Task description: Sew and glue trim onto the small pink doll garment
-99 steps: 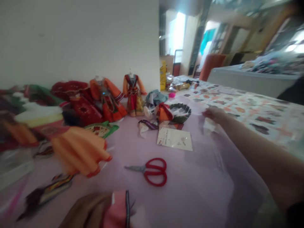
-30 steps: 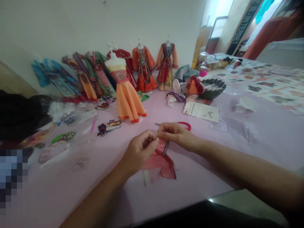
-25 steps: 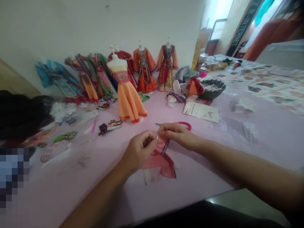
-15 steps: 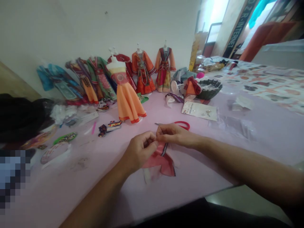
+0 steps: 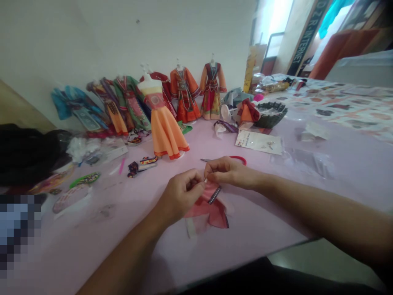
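Note:
Near the table's front, a small pink doll garment point(image 5: 218, 215) with dark, pale-dotted trim along its edges hangs from my fingers onto the tabletop. My left hand point(image 5: 184, 192) is closed in a pinch on its upper edge. Opposite it, my right hand point(image 5: 229, 174) pinches the same cloth, with the fingertips of both hands almost touching. A tiny pale bit shows between the fingertips, too small to name. Just behind my right hand lie red-handled scissors point(image 5: 239, 159), partly covered by it.
A doll form in an orange skirt point(image 5: 167, 131) stands ahead. Several dressed doll forms point(image 5: 186, 92) line the wall. A dark basket point(image 5: 272, 116) and a white card point(image 5: 259, 141) lie to the right. Trim scraps point(image 5: 143, 166) and a green oval piece point(image 5: 85, 179) are on the left.
My right hand has shifted slightly right, and a small gap with a pale bit now shows between my fingertips. The trimmed flap of the garment has turned a little.

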Demonstrator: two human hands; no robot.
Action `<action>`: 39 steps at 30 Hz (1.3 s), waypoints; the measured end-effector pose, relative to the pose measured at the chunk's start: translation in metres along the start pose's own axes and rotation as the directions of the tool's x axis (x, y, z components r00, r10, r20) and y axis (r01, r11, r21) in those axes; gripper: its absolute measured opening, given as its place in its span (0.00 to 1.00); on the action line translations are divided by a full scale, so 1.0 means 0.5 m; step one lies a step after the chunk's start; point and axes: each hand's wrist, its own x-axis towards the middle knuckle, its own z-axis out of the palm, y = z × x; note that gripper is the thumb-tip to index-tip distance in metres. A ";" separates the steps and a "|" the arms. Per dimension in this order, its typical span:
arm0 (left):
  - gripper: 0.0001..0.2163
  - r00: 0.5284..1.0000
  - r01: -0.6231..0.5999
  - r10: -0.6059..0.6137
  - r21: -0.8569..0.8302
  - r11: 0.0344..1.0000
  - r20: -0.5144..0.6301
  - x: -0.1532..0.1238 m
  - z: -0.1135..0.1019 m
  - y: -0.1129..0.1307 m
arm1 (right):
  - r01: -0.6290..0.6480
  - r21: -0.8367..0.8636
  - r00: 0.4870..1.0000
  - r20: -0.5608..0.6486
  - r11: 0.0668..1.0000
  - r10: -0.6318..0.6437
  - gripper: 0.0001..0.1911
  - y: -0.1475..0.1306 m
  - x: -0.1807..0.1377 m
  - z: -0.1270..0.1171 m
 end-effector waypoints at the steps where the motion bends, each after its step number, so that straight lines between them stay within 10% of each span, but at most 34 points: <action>1: 0.08 1.000 -0.002 0.002 0.003 1.000 -0.006 0.000 0.000 -0.001 | 0.005 -0.001 1.000 -0.001 1.000 -0.005 0.05 -0.001 0.000 0.000; 39: 0.11 0.986 0.027 -0.042 -0.095 0.995 -0.164 0.000 -0.004 0.010 | 0.063 0.037 0.998 0.009 0.997 -0.063 0.05 0.015 -0.001 0.010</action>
